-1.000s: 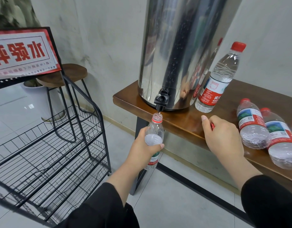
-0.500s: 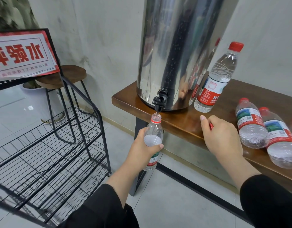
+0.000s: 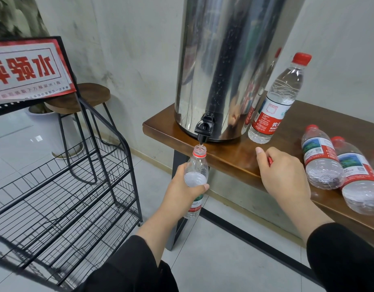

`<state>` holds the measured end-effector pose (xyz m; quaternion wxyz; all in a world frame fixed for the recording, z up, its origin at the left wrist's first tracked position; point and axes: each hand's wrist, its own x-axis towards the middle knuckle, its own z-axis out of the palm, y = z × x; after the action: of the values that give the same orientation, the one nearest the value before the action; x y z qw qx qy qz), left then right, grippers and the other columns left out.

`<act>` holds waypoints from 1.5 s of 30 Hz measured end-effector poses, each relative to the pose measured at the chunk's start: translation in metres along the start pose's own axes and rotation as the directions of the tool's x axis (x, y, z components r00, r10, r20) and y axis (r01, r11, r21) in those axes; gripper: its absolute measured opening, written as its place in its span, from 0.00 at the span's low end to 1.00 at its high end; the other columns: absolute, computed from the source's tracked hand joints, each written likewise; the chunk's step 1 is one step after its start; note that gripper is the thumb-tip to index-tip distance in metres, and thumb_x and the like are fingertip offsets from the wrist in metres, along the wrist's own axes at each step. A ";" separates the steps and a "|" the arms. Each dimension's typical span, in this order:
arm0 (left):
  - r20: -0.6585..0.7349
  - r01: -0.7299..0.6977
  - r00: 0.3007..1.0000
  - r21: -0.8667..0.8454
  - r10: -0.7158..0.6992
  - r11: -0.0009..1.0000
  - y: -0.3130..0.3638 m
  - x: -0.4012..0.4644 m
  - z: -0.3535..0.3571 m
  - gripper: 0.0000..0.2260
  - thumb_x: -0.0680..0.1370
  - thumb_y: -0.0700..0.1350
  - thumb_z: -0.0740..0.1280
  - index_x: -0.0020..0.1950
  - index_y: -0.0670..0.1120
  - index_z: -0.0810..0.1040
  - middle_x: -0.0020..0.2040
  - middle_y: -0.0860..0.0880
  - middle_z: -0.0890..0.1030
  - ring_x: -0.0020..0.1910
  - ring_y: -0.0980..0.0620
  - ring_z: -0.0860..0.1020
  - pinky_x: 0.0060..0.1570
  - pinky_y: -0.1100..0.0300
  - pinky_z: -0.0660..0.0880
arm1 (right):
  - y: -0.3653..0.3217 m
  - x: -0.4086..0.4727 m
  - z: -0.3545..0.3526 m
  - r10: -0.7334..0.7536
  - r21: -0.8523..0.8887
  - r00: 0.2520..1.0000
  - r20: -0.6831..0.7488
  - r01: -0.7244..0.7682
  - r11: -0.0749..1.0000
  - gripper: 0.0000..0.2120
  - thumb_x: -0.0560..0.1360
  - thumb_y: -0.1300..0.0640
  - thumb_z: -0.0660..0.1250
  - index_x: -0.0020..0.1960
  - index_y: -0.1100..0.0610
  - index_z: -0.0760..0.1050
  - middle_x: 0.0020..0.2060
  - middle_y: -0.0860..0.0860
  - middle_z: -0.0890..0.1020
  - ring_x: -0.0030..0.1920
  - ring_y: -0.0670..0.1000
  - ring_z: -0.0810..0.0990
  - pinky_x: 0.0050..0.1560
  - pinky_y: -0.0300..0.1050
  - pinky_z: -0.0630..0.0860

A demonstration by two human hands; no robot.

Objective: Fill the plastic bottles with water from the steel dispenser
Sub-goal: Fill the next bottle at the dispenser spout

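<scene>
A tall steel dispenser stands on the left end of a wooden table, its black tap over the edge. My left hand grips an uncapped plastic bottle upright, its mouth right under the tap, partly full of water. My right hand rests on the table's front edge with curled fingers holding a small red thing, probably the cap. A capped full bottle stands beside the dispenser. Two capped bottles lie on their sides at the right.
A black wire rack with a red and white sign stands at the left, close to the table. Behind it is a round wooden stool and a white planter. Grey tiled floor lies below.
The bottle's mouth has come slightly closer under the tap and its water level looks a little higher. My right hand has stayed on the table edge.
</scene>
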<state>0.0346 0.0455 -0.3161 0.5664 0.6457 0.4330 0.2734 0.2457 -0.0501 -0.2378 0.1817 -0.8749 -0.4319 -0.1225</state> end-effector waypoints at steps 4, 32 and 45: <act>0.000 -0.004 1.000 -0.002 0.004 1.000 0.000 0.000 0.000 0.32 0.74 0.48 0.77 0.74 0.58 0.66 0.64 0.53 0.77 0.63 0.48 0.77 0.61 0.51 0.78 | 0.000 0.000 0.000 -0.006 0.005 1.000 -0.004 0.006 1.000 0.18 0.82 0.39 0.54 0.43 0.49 0.73 0.33 0.44 0.75 0.33 0.45 0.75 0.39 0.39 0.73; 0.009 0.001 1.000 0.050 -0.001 0.999 0.006 0.000 -0.004 0.33 0.76 0.49 0.77 0.76 0.58 0.63 0.68 0.53 0.74 0.66 0.47 0.75 0.64 0.48 0.76 | -0.001 -0.001 -0.001 -0.004 -0.003 1.000 0.005 0.004 1.000 0.18 0.82 0.39 0.54 0.41 0.48 0.71 0.33 0.45 0.75 0.33 0.45 0.75 0.35 0.38 0.70; 0.008 0.008 1.000 0.071 -0.009 0.997 0.007 0.001 -0.003 0.34 0.76 0.49 0.76 0.76 0.59 0.62 0.69 0.52 0.74 0.68 0.47 0.74 0.66 0.46 0.75 | 0.001 0.000 0.000 -0.002 -0.013 1.000 0.016 0.003 1.000 0.18 0.82 0.39 0.53 0.44 0.49 0.72 0.34 0.44 0.76 0.33 0.46 0.76 0.39 0.38 0.73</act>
<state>0.0341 0.0477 -0.3089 0.5460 0.6647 0.4428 0.2528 0.2464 -0.0512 -0.2379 0.1723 -0.8765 -0.4336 -0.1187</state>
